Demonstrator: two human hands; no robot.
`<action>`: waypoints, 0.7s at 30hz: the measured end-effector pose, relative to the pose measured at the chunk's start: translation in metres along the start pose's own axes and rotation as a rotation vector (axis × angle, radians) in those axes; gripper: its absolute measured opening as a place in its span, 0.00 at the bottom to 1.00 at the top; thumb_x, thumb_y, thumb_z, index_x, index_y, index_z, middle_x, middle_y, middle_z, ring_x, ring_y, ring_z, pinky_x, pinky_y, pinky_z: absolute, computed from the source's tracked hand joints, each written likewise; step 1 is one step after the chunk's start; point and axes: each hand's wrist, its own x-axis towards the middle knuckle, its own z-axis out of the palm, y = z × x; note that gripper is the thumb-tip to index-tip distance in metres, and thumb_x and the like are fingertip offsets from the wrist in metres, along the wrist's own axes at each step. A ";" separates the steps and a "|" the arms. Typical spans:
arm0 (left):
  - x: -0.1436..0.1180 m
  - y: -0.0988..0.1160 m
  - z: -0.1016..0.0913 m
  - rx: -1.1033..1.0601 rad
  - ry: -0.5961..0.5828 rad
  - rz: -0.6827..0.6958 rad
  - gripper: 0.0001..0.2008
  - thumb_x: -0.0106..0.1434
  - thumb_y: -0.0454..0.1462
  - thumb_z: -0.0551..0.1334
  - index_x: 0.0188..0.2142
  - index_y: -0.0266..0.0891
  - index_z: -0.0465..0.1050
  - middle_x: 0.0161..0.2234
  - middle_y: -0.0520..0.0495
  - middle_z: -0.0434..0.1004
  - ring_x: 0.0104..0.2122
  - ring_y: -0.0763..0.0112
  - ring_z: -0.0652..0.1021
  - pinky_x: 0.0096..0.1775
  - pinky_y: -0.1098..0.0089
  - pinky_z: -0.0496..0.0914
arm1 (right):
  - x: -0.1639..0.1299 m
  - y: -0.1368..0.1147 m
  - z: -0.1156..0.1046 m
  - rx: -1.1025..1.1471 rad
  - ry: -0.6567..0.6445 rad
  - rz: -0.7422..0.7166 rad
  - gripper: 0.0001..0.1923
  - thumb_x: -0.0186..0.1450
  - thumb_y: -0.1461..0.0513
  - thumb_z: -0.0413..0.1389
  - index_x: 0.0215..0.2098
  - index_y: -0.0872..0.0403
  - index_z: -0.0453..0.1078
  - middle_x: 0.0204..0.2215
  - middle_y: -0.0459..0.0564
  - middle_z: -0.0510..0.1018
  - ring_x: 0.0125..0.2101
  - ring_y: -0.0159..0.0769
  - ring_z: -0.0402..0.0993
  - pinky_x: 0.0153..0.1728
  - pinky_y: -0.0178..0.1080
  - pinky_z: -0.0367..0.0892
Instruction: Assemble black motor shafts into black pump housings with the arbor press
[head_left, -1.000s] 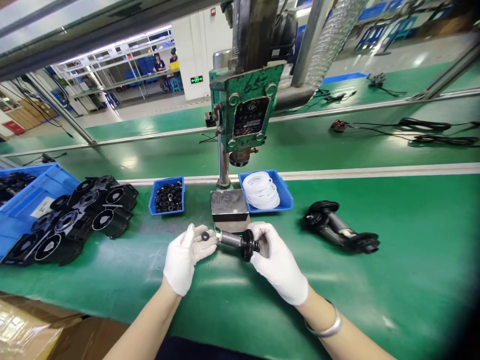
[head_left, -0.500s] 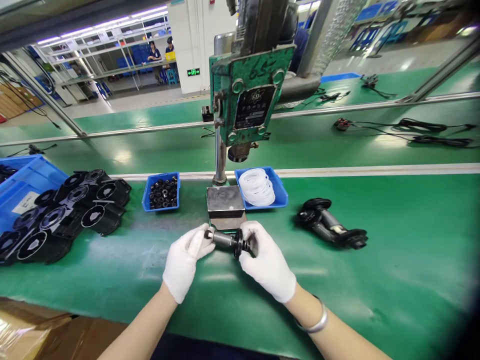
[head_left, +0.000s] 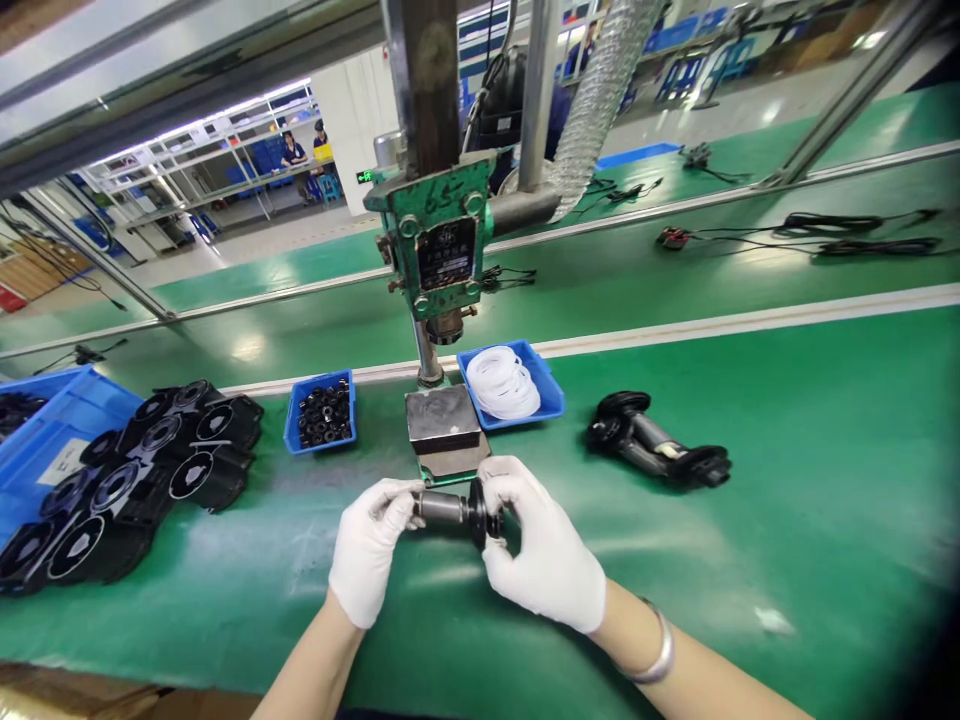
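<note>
Green matting covers the long bench (head_left: 750, 560), and both gloved hands meet just in front of the small bench press (head_left: 435, 250). Left hand (head_left: 367, 560) pinches the near end of a grey metal shaft (head_left: 442, 508), fingers closed around its tip; right hand (head_left: 540, 555) grasps the black flanged end (head_left: 478, 512) of the same part. The shaft hangs level above the mat, just short of the steel press block (head_left: 442, 425).

Risk, as I judge it: whatever small piece sits under the left fingertips is hidden, and if it is seated crooked on the shaft end it could jam or pop off and roll across the mat. The thin gloves could also slip on the smooth metal, and the fingers are close to the press block.

Behind, a small blue bin (head_left: 322, 412) holds little black ring-shaped parts. Right of the press, another blue bin (head_left: 551, 395) carries a heap of white rings (head_left: 502, 382). Far left, a larger blue crate (head_left: 45, 440) shows a few dark pieces at its edge. Black round-windowed housings (head_left: 142, 470) lie loose beside it, and one finished black assembly (head_left: 656, 450) lies off to the right.
</note>
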 end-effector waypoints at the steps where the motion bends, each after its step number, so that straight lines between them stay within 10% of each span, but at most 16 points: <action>1: -0.002 0.000 0.003 -0.019 0.012 -0.005 0.15 0.62 0.46 0.66 0.38 0.36 0.80 0.31 0.47 0.79 0.26 0.75 0.76 0.32 0.75 0.71 | 0.000 0.000 0.001 0.001 0.008 -0.003 0.23 0.45 0.75 0.50 0.35 0.49 0.53 0.39 0.49 0.62 0.39 0.39 0.63 0.41 0.41 0.63; 12: -0.022 0.025 0.019 -0.355 -0.073 -0.107 0.42 0.47 0.38 0.76 0.60 0.41 0.64 0.40 0.45 0.76 0.35 0.64 0.81 0.42 0.67 0.76 | 0.005 -0.001 -0.004 0.249 0.101 0.119 0.16 0.49 0.71 0.50 0.32 0.49 0.53 0.33 0.46 0.62 0.33 0.36 0.62 0.36 0.38 0.64; 17: -0.023 0.014 0.015 -0.140 -0.139 0.072 0.36 0.59 0.38 0.66 0.65 0.42 0.57 0.58 0.36 0.68 0.48 0.54 0.78 0.49 0.59 0.74 | 0.003 0.000 -0.002 0.223 0.100 0.117 0.16 0.50 0.71 0.51 0.32 0.49 0.54 0.33 0.46 0.63 0.33 0.37 0.63 0.36 0.39 0.65; 21: -0.030 0.005 0.022 0.286 -0.176 0.306 0.45 0.56 0.22 0.54 0.70 0.48 0.41 0.70 0.48 0.45 0.68 0.56 0.52 0.68 0.55 0.48 | 0.002 0.002 0.000 0.217 0.083 0.095 0.13 0.52 0.70 0.52 0.32 0.49 0.56 0.34 0.47 0.66 0.34 0.37 0.66 0.36 0.38 0.67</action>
